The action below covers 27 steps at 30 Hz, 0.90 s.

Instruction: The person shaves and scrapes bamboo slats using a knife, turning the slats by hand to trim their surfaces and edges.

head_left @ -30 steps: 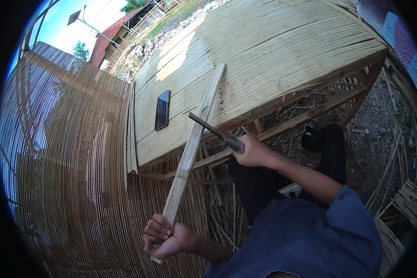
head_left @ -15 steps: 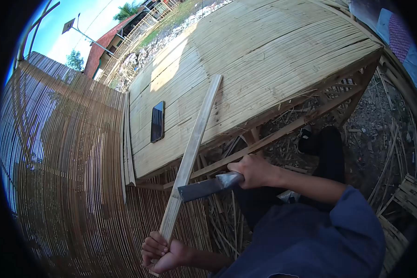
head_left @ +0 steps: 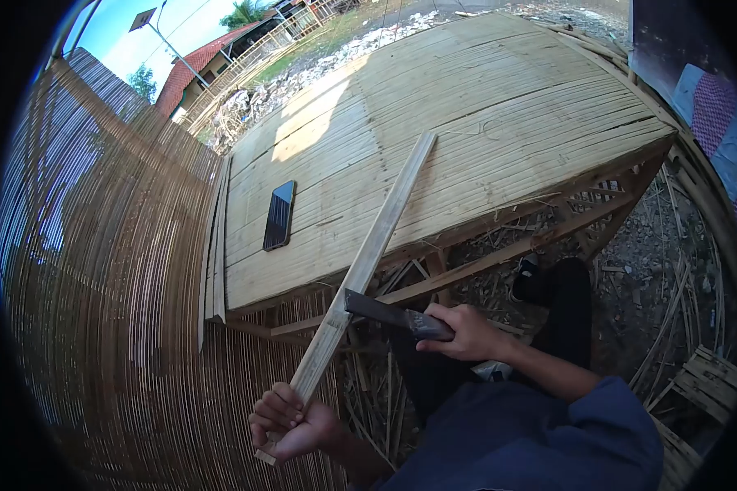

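A long pale bamboo strip (head_left: 385, 221) slants from the lower left up onto the slatted bamboo table (head_left: 516, 123), its far end lying on the tabletop. Around its lower end the fingers of my left hand (head_left: 288, 424) are wrapped. My right hand (head_left: 467, 331) grips the handle of a dark-bladed knife (head_left: 385, 313). The blade's tip end meets or overlaps the strip a little above my left hand, just off the table's front edge; contact is hard to tell.
A phone (head_left: 279, 215) lies on the table's left part. A woven bamboo screen (head_left: 123, 270) stands along the left. Beneath the table are wooden braces and scattered strips. Slatted bamboo pieces (head_left: 708, 385) lie at the lower right, and patterned cloth (head_left: 712, 114) hangs at the upper right.
The knife has moved from higher on the strip down toward my left hand, then slightly back up, its blade turning. The strip's far end has shifted right on the table.
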Tool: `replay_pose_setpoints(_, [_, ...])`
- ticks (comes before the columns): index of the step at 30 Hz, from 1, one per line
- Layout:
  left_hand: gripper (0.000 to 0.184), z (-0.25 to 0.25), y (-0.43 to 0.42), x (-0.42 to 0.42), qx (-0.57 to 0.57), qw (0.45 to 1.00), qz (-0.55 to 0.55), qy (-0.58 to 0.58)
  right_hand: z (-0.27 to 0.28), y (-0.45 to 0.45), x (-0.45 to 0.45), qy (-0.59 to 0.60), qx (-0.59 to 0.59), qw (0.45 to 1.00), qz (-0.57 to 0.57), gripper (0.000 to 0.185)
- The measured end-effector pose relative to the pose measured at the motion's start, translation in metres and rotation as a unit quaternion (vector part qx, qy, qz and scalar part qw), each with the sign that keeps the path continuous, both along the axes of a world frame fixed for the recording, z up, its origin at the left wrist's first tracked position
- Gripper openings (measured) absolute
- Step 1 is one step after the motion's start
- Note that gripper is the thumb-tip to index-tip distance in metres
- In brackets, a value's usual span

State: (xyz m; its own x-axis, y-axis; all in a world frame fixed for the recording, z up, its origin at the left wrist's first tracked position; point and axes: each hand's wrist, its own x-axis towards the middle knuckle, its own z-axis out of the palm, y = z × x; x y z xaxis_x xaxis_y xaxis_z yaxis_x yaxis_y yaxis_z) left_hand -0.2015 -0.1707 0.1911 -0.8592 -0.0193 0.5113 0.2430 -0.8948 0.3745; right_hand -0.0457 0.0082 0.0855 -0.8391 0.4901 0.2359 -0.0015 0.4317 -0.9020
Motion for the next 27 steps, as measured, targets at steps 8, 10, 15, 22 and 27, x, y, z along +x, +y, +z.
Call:
replay_pose_setpoints(8, [0.036, -0.003, 0.028, 0.022, -0.014, 0.994, -0.075, 0.078, 0.046, 0.013, 0.026, -0.004, 0.008, 1.000, -0.025, 0.048])
replay_pose_setpoints(10, [0.035, -0.001, 0.031, 0.031, -0.005, 0.996, -0.066, 0.053, 0.035, 0.015, 0.020, 0.028, 0.068, 0.995, -0.063, 0.053])
replay_pose_setpoints(15, [0.035, -0.004, 0.031, 0.040, 0.001, 0.996, -0.080, 0.042, 0.042, 0.005, 0.004, 0.065, 0.112, 0.988, -0.085, 0.060])
replay_pose_setpoints(22, [0.035, -0.015, 0.043, 0.025, 0.000, 0.999, -0.032, -0.044, 0.012, 0.009, -0.017, 0.075, 0.160, 0.975, -0.135, 0.060])
replay_pose_setpoints(27, [0.037, -0.017, 0.036, 0.028, -0.006, 0.996, -0.091, 0.004, 0.008, 0.023, -0.013, 0.148, 0.305, 0.932, -0.125, 0.063])
